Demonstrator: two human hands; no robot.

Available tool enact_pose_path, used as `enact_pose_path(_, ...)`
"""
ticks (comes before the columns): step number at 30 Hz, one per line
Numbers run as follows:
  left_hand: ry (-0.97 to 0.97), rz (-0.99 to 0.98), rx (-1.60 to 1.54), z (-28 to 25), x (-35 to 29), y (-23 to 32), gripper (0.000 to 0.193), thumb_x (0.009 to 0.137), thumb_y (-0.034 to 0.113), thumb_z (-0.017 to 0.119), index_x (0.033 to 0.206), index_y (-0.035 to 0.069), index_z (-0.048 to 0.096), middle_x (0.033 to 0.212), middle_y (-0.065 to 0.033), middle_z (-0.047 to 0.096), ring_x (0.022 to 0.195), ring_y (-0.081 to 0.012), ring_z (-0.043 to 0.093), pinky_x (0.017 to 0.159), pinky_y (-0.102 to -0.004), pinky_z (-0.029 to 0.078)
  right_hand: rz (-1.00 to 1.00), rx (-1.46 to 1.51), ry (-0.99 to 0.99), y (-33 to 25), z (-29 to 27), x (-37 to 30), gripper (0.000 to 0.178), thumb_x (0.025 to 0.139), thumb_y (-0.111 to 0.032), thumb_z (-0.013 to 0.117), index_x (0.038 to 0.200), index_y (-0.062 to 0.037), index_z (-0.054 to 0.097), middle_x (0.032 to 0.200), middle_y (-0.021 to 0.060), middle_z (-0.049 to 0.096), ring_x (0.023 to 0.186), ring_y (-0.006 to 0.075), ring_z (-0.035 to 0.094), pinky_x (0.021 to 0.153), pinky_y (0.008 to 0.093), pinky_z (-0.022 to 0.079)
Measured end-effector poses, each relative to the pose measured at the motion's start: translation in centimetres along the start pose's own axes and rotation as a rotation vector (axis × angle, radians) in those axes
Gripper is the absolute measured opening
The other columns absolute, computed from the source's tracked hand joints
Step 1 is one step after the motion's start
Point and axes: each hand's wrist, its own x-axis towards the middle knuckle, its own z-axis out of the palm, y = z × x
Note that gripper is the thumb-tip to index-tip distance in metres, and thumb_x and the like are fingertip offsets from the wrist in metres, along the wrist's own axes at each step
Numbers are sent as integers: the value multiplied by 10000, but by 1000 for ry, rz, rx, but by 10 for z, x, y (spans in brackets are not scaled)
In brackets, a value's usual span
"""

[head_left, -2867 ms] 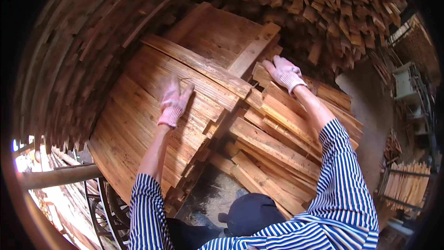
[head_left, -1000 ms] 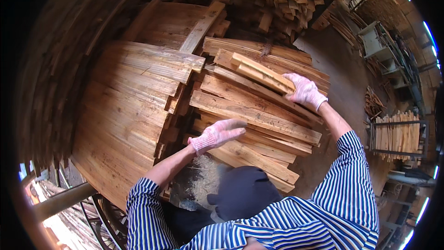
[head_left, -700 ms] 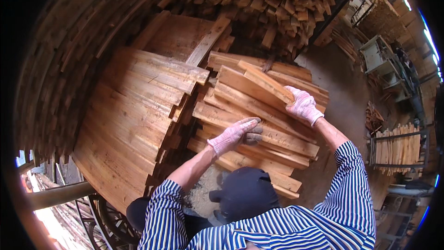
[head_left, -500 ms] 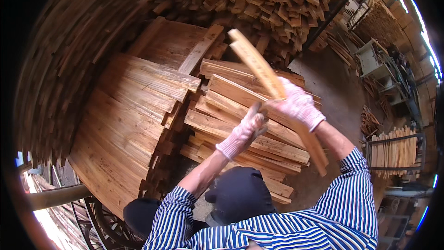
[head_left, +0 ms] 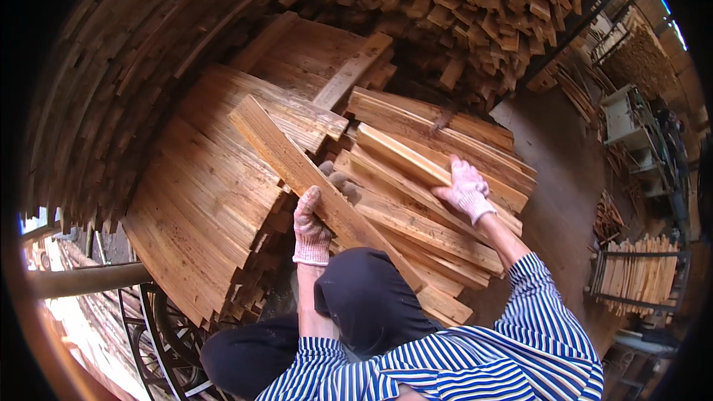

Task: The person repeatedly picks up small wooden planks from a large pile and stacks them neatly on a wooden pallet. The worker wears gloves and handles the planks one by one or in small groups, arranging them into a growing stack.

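Observation:
My left hand (head_left: 312, 229), in a pale pink knit glove, is closed round the edge of a long wooden plank (head_left: 297, 176). That plank slants from above the left stack down past my knee. My right hand (head_left: 466, 189), gloved the same way, grips another plank (head_left: 405, 154) at the top of a loose pile (head_left: 423, 229). Its thumb lies at the near side and its fingers reach over the far side. Left of the pile stands a neat stack of planks (head_left: 197, 193) with a stepped right edge.
A high wall of stacked wood (head_left: 460, 7) curves round the far side and left. A crosswise board (head_left: 353, 70) lies at the stack's far end. A spoked black metal wheel (head_left: 160, 327) stands at lower left. A rack of upright slats (head_left: 639, 271) is at right, beyond the grey floor (head_left: 549, 134).
The plank that was up in my right hand is now in my left hand, lower and further left. My right hand has come down onto a plank in the pile.

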Motion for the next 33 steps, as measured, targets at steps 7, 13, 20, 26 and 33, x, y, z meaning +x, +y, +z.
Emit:
enact_pose_path(7,169,-1,-6,-16,-5,-1,560,924,268,743,1388,66,505,1200,-138,679,1102,-326,675,999,-553,542,-215,336,162,18,3,-9,676,897,-355,739,1473,-96,500,1371,175,619,1269,274,594,1066,364,458)
enact_pose_path(13,-56,-187,-388,6,64,-14,1015,672,623,862,1374,-9,491,1272,-196,635,1135,-345,658,960,-518,594,-536,844,-292,-85,-104,6,561,960,-431,666,1396,-81,610,1234,75,695,1061,137,615,946,313,497)
enact_pose_path(20,189,59,5,69,133,66,892,829,618,731,1463,62,441,1473,-136,521,1280,-358,538,1138,-613,422,-655,415,100,-213,-150,0,954,835,-426,773,1613,-190,274,1421,221,563,1345,308,529,1136,384,415)
enact_pose_path(26,603,118,290,30,166,177,1183,718,743,767,1572,84,282,1515,-233,439,1409,-418,390,1142,-605,361,-846,405,19,-290,-145,127,1069,728,-558,778,1615,-243,271,1541,153,483,1355,348,526,1137,412,434)
enact_pose_path(33,598,222,189,-100,119,268,795,876,617,684,1425,66,519,1358,-164,613,1241,-364,576,1108,-548,434,-744,250,64,-382,-115,259,751,903,-458,656,1570,-248,383,1512,164,514,1363,344,518,1112,429,422)
